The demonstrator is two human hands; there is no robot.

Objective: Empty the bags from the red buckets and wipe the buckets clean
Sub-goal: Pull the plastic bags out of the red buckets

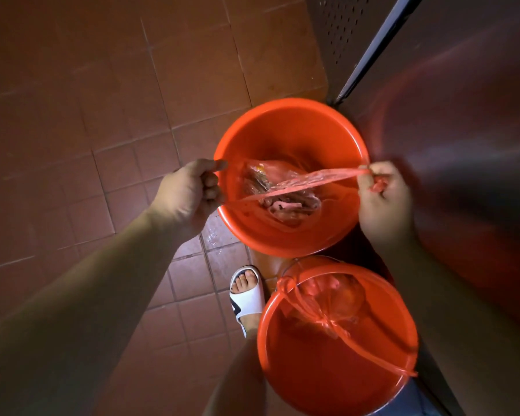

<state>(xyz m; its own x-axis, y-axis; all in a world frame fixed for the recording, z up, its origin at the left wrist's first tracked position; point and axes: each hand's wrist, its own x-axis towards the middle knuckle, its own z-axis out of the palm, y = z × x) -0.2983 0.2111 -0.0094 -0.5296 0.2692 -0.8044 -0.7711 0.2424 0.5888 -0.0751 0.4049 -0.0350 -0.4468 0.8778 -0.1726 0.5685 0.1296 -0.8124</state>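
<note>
Red film: thin, translucent plastic bag (pixel 285 187) is sitting inside the far bucket (pixel 288 127), its mouth being stretched across the opening toward both sides of the rim.
Left hand: the left hand (pixel 189 195) is pinching one edge of the bag at the bucket's left rim, fingers curled tight on the film.
Right hand: the right hand (pixel 379 196) is gripping the opposite edge at the right rim, with a bunched wad of the same red plastic showing inside the curled fingers.
Load: scraps are lying in the bag's bottom; what they are is hard to tell through the film, and they are probably making it sag rather than weigh much.
Handling: the film is looking soft, limp and likely slippery; it may tear if pulled sideways too hard.
Where to hold: gathering both edges together above the contents seems the safer hold for lifting.
Near bucket: a second bucket (pixel 336 340) is standing closer to the person, holding a tied bag (pixel 327 301) whose knotted neck is offering a ready handle.
Floor: brown tiles (pixel 102 100) are lying under both buckets, with a sandalled foot (pixel 246 292) just beside the near one.
</note>
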